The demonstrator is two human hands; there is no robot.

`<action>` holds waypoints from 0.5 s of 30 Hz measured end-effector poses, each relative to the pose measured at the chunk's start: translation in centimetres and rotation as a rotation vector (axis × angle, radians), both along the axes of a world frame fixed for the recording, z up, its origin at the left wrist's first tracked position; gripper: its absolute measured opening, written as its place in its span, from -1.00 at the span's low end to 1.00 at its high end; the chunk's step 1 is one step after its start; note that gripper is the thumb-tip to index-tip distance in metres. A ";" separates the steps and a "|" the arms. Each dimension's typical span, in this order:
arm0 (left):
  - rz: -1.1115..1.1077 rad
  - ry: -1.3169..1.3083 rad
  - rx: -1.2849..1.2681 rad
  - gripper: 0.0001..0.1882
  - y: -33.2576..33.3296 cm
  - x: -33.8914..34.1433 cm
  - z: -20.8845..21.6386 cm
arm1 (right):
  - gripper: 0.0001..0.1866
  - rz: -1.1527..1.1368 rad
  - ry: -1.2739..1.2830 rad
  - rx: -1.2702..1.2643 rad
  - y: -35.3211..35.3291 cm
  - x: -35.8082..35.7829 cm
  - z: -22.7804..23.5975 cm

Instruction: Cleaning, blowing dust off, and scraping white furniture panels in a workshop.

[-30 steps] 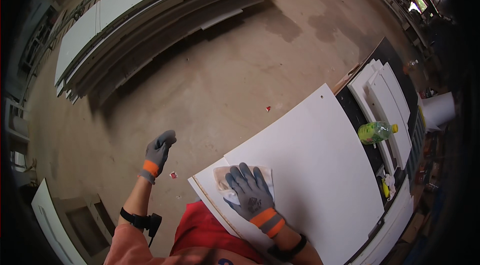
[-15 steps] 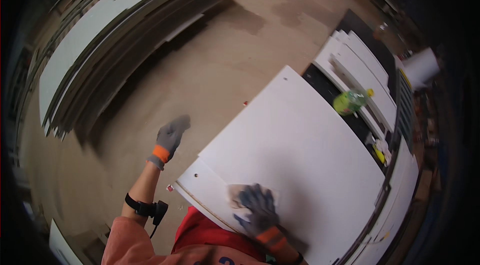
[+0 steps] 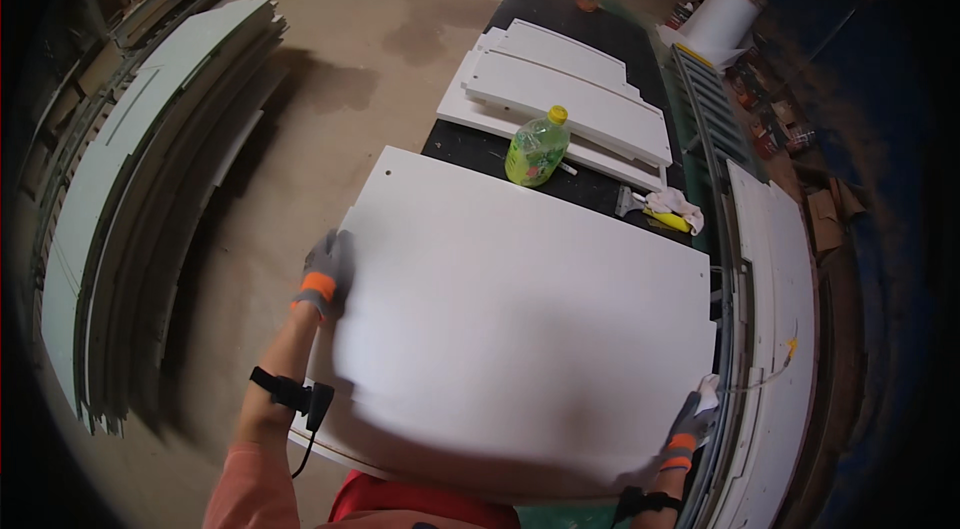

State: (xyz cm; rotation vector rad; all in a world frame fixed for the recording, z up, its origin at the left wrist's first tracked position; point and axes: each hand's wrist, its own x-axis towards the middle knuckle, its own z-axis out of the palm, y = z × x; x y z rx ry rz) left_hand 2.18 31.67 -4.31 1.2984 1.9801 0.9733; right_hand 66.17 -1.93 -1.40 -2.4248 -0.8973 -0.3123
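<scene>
A large white panel (image 3: 520, 319) with small holes at its corners lies flat in front of me. My left hand (image 3: 328, 264), in a grey glove with an orange cuff band, is closed at the panel's left edge, its fingertips partly hidden. Over at the right edge, my right hand (image 3: 688, 419), gloved the same way, holds a crumpled white cloth (image 3: 708, 393) against the panel's side.
Beyond the panel, a green bottle with a yellow cap (image 3: 538, 149), a scraper (image 3: 630, 201) and a rag (image 3: 675, 206) rest on a black tabletop (image 3: 462, 141). Further white boards (image 3: 570, 94) lie behind. A tall panel stack (image 3: 150, 189) stands left, metal rollers (image 3: 712, 114) right.
My right hand has gone from the panel's face to its right edge with the cloth. My left hand has come from the air to the left edge. The view has turned right.
</scene>
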 end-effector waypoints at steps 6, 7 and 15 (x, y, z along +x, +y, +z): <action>-0.001 0.255 -0.053 -0.53 -1.6 -1.4 2.8 | -0.29 -0.296 0.382 -0.031 7.9 -2.8 2.7; -0.011 0.277 -0.072 -0.52 -1.7 -1.9 3.3 | -0.29 -0.403 0.451 -0.116 9.1 -4.5 4.1; 0.256 0.262 -0.393 -0.40 -1.9 -8.5 5.9 | -0.51 -0.119 0.366 0.379 14.9 -11.8 2.7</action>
